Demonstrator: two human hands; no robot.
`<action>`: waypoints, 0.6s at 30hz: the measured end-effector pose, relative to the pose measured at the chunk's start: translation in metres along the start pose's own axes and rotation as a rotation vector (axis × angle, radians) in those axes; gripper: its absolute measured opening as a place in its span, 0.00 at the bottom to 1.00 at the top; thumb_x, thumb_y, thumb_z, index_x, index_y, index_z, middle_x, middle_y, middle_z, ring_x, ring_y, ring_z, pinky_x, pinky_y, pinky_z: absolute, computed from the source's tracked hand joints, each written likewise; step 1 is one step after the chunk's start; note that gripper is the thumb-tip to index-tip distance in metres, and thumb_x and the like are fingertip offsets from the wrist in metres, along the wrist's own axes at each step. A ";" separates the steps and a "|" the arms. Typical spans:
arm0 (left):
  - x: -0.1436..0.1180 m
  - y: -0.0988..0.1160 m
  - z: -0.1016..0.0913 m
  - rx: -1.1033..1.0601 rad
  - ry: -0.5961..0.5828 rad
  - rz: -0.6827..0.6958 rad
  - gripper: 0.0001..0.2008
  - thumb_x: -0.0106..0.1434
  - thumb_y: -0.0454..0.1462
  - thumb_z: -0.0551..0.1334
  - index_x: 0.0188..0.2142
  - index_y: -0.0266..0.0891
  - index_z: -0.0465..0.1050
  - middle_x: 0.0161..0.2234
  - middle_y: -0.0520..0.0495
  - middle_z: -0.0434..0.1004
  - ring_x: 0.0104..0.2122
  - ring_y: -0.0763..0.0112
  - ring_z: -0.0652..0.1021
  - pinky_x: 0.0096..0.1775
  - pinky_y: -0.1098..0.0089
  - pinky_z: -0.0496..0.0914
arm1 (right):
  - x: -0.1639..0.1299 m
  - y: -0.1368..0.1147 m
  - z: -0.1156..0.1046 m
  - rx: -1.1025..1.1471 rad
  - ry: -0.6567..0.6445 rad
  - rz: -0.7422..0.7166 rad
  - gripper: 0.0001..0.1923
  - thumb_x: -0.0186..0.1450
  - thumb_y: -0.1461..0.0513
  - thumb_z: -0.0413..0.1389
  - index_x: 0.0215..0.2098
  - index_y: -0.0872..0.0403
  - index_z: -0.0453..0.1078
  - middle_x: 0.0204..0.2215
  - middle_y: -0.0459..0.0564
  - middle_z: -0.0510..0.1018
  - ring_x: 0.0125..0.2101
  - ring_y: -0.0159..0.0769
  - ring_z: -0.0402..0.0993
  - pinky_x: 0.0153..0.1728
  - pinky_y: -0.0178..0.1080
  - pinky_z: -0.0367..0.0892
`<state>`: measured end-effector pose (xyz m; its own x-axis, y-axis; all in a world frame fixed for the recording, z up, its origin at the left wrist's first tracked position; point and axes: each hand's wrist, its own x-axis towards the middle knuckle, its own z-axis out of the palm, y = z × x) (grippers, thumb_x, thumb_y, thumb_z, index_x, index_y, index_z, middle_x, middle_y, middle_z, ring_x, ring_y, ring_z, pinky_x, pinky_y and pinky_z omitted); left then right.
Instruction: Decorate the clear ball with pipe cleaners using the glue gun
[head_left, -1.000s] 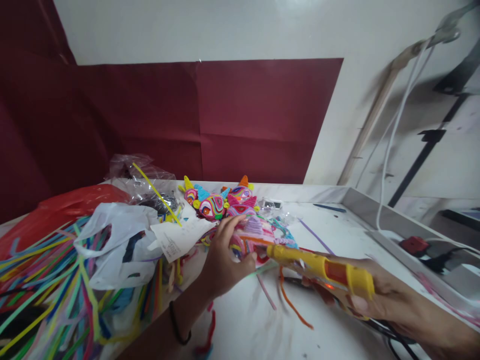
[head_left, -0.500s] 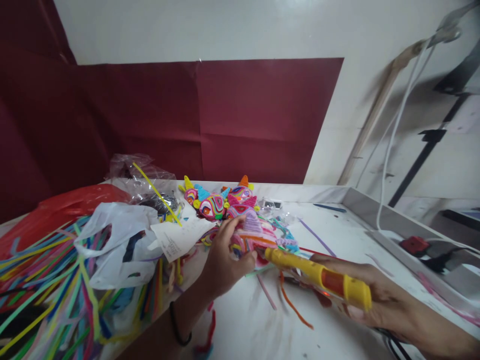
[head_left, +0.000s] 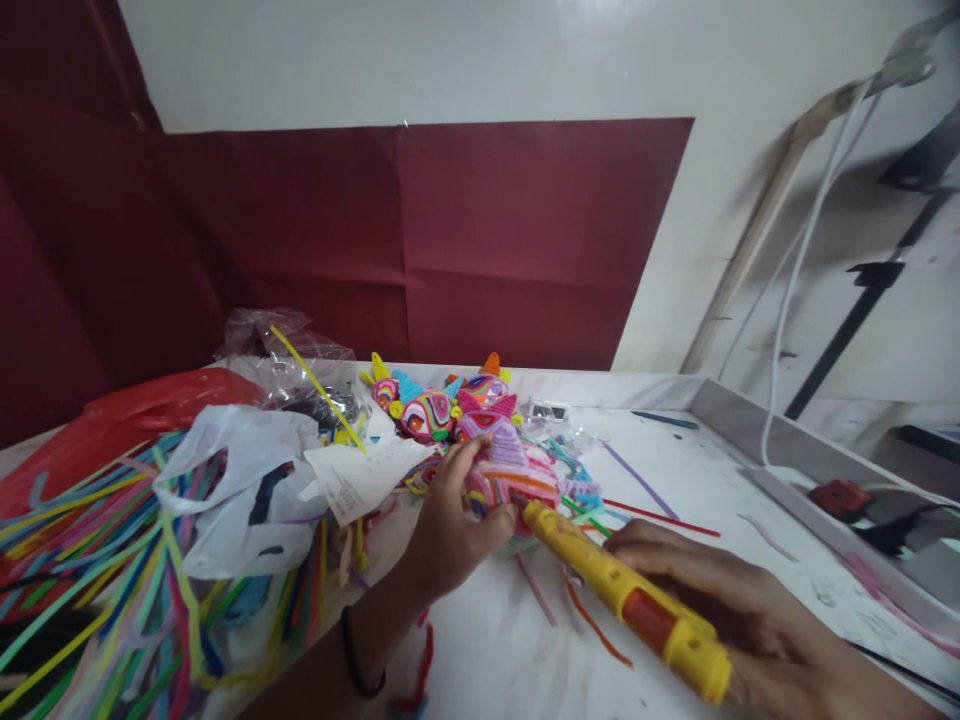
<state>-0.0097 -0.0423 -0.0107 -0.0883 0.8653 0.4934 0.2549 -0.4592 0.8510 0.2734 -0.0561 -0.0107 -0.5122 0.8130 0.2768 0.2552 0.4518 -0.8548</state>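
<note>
The left hand (head_left: 450, 520) grips a pink, orange and blue woven craft piece (head_left: 517, 472) between thumb and fingers, near the middle of the tabletop (head_left: 697, 480). The right hand (head_left: 720, 610) is wrapped around a yellow glue gun (head_left: 622, 600) with an orange band; its nozzle touches the lower edge of the craft piece, just beside the left thumb. Loose orange and pink pipe-cleaner bits lie on the white surface beneath the gun.

Behind the craft piece sit finished multicoloured figures (head_left: 442, 400). Toward the left edge lie a white plastic bag (head_left: 232, 480), a red bag (head_left: 142, 410), a heap of coloured pipe cleaners (head_left: 90, 580) and a paper slip (head_left: 367, 470) whose print is too small to read. A raised grey rim runs along the right edge, carrying a red switch (head_left: 838, 496) and a white cable (head_left: 795, 280). Maroon paper (head_left: 480, 240) covers the wall behind.
</note>
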 end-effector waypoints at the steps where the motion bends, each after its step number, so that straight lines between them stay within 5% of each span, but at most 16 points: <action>1: 0.000 0.000 0.000 0.005 0.004 -0.005 0.34 0.51 0.38 0.64 0.58 0.32 0.67 0.58 0.33 0.71 0.59 0.49 0.71 0.61 0.52 0.65 | -0.002 0.004 0.000 0.003 -0.006 0.002 0.24 0.60 0.47 0.64 0.53 0.43 0.78 0.57 0.57 0.76 0.56 0.59 0.73 0.50 0.52 0.75; 7: 0.001 -0.002 0.002 0.011 0.043 -0.037 0.33 0.49 0.37 0.65 0.57 0.33 0.68 0.58 0.34 0.71 0.59 0.49 0.71 0.62 0.51 0.63 | -0.011 0.008 0.002 0.001 0.000 0.058 0.24 0.60 0.51 0.66 0.55 0.40 0.76 0.60 0.55 0.74 0.59 0.58 0.71 0.56 0.55 0.69; 18: -0.001 -0.009 0.002 -0.017 0.052 -0.004 0.32 0.51 0.33 0.65 0.57 0.36 0.69 0.58 0.36 0.73 0.59 0.49 0.72 0.61 0.52 0.65 | -0.013 0.012 0.008 -0.032 0.054 0.012 0.23 0.60 0.53 0.67 0.54 0.41 0.77 0.59 0.55 0.75 0.58 0.58 0.71 0.51 0.50 0.75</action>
<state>-0.0099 -0.0388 -0.0187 -0.1393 0.8558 0.4981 0.2377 -0.4595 0.8558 0.2766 -0.0643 -0.0278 -0.4647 0.8364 0.2907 0.2878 0.4531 -0.8437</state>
